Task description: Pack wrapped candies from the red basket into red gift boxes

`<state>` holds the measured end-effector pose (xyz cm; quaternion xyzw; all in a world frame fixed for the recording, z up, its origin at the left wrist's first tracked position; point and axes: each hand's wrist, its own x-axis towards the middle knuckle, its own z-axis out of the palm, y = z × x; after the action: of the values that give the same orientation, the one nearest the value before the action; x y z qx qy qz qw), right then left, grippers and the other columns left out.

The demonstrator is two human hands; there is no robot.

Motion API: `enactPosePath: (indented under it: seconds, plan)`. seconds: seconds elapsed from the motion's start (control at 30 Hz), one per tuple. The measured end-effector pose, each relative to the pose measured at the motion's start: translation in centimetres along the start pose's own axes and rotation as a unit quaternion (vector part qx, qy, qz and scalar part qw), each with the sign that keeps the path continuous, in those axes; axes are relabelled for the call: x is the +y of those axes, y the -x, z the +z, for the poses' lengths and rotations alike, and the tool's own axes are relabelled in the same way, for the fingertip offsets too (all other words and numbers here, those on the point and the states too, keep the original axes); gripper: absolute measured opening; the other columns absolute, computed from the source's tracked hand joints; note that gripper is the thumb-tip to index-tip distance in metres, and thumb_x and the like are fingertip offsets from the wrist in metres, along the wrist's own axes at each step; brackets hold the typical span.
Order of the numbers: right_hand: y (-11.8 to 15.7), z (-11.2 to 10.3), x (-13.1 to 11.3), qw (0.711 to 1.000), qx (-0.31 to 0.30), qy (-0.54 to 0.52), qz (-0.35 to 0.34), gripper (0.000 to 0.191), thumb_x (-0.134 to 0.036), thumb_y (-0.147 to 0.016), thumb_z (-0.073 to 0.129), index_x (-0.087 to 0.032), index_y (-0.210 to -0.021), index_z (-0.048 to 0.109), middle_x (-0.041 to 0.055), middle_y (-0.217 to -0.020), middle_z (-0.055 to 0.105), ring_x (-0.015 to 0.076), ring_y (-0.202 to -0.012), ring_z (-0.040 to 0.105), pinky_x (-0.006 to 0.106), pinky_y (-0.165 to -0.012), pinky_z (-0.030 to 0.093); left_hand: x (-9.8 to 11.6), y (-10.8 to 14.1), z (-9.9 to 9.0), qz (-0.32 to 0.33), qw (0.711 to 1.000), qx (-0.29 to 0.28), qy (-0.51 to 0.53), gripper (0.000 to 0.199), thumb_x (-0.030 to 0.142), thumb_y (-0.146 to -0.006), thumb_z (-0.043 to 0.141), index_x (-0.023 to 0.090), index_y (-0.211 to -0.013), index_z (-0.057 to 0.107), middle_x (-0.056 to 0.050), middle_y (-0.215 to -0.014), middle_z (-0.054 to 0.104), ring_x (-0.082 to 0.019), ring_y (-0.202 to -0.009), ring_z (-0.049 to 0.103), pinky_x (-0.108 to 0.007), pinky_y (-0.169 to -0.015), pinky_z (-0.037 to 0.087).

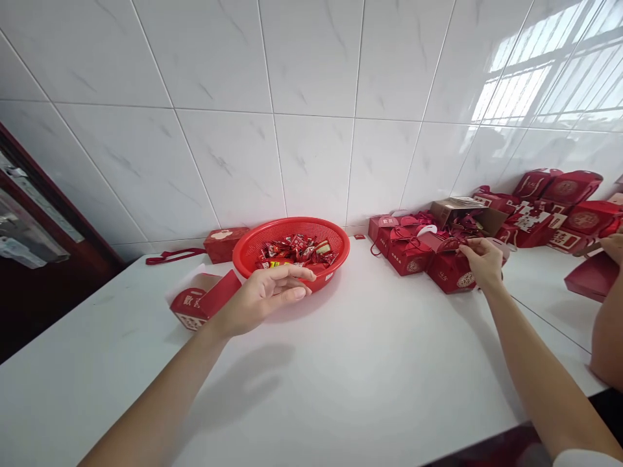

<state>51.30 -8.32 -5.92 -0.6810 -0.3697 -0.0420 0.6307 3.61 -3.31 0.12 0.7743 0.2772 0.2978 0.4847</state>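
Observation:
My left hand (270, 292) hovers in front of a red plastic basket (243, 256), fingers stretched out with nothing in them. Inside the basket lie wrapped candies (302, 250), mostly in red wrappers. Just left of that hand stands an open red gift box (187, 305) with its flaps up. At the right, my right hand (481, 259) pinches the top edge of a red gift box (450, 274) with a pale round pattern. Whether the fingers hold its flap or its cord I cannot tell. Several red gift boxes (406, 259) with cords stand beside it.
A brown carton (442, 214) with dark red contents stands behind the boxes. More gift boxes (567, 188) are stacked at the far right. There, another person's hand (613, 246) is by a red box (591, 275). A red ribbon (175, 255) lies near the tiled wall (311, 155).

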Motion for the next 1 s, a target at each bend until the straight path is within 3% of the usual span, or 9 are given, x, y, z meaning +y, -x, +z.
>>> enactPosePath:
  seconds: [0.17,0.3,0.4,0.57,0.7,0.83,1.0]
  plan:
    - [-0.4,0.5,-0.2,0.997,0.022,0.055,0.043,0.011,-0.024,-0.064,0.064,-0.025,-0.071,0.055,0.0027,-0.068,0.064,0.0272,-0.076,0.069,0.047,-0.083,0.056,0.4,1.5,-1.7,0.029,0.997,0.033,-0.056,0.034,0.046,-0.088,0.071,0.026,-0.115,0.073,-0.008,-0.122,0.072,-0.023,-0.101,0.071,-0.034,-0.09,0.06]
    - [0.3,0.1,-1.5,0.994,0.025,0.106,0.031,0.016,-0.018,-0.064,0.065,-0.025,-0.071,0.053,0.0097,-0.078,0.067,0.0374,-0.099,0.066,0.056,-0.1,0.044,1.5,3.2,-4.2,0.011,0.989,0.098,-0.106,0.042,0.053,-0.083,0.073,0.023,-0.112,0.073,-0.01,-0.119,0.074,-0.027,-0.102,0.072,-0.036,-0.09,0.06]
    - [1.5,0.2,-2.7,0.986,0.028,0.162,-0.032,0.017,-0.021,-0.073,0.068,-0.027,-0.074,0.053,0.0164,-0.089,0.068,0.0448,-0.118,0.057,0.059,-0.107,0.035,1.7,4.0,-6.6,-0.021,0.973,0.167,-0.155,0.049,0.06,-0.08,0.073,0.022,-0.11,0.073,-0.01,-0.116,0.075,-0.03,-0.107,0.07,-0.04,-0.097,0.057]
    - [5.6,2.5,-4.9,0.975,-0.041,0.119,-0.185,0.004,-0.029,-0.087,0.059,-0.029,-0.084,0.059,0.0132,-0.09,0.069,0.0384,-0.107,0.064,0.052,-0.097,0.045,0.0,4.2,-10.3,-0.119,0.917,0.25,-0.286,0.058,0.065,-0.077,0.066,0.02,-0.113,0.072,-0.011,-0.128,0.071,-0.034,-0.115,0.066,-0.044,-0.104,0.052]
    - [9.5,5.2,-5.7,0.954,-0.111,0.041,-0.274,0.006,-0.031,-0.088,0.06,-0.027,-0.085,0.064,0.0105,-0.097,0.072,0.03,-0.09,0.069,0.045,-0.083,0.053,-1.8,4.3,-12.1,-0.176,0.885,0.227,-0.367,0.049,0.063,-0.079,0.057,0.023,-0.101,0.076,-0.01,-0.126,0.071,-0.032,-0.113,0.066,-0.04,-0.099,0.052]
    - [12.1,6.6,-5.6,0.938,-0.183,0.036,-0.292,0.012,-0.033,-0.091,0.059,-0.026,-0.086,0.066,0.0085,-0.1,0.073,0.0263,-0.088,0.07,0.042,-0.08,0.054,-2.4,4.4,-12.4,-0.217,0.864,0.176,-0.418,0.042,0.058,-0.078,0.055,0.024,-0.084,0.078,-0.008,-0.113,0.073,-0.03,-0.102,0.067,-0.035,-0.085,0.055]
    - [13.7,7.1,-5.7,0.923,-0.234,0.019,-0.305,0.014,-0.032,-0.092,0.057,-0.025,-0.081,0.064,0.0083,-0.094,0.073,0.0247,-0.083,0.071,0.041,-0.076,0.056,-1.7,4.3,-11.7,-0.26,0.906,0.067,-0.328,0.032,0.049,-0.076,0.058,0.023,-0.071,0.076,-0.005,-0.097,0.074,-0.025,-0.08,0.069,-0.028,-0.063,0.054]
